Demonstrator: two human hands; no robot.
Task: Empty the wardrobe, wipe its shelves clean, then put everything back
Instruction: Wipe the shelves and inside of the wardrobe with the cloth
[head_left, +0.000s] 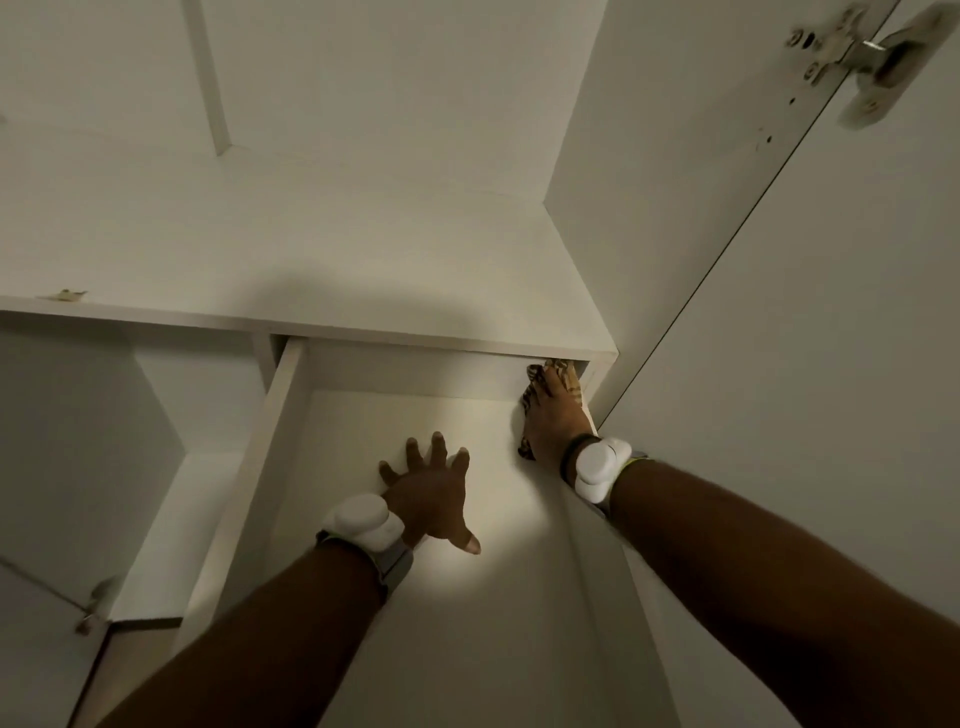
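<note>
As left hand (431, 493) splays, right (555, 415) presses one cloth (560, 370).

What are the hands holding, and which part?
Left hand: flat, holding nothing. Right hand covers the middle of the striped cloth in the drawer corner; grip cannot be told.

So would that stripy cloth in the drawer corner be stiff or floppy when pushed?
Probably floppy: the striped cloth bunches and wrinkles around the right hand pressing it into the drawer corner. Likely light, since it crumples small under one hand. It should slide easily over the smooth white drawer floor.
</note>
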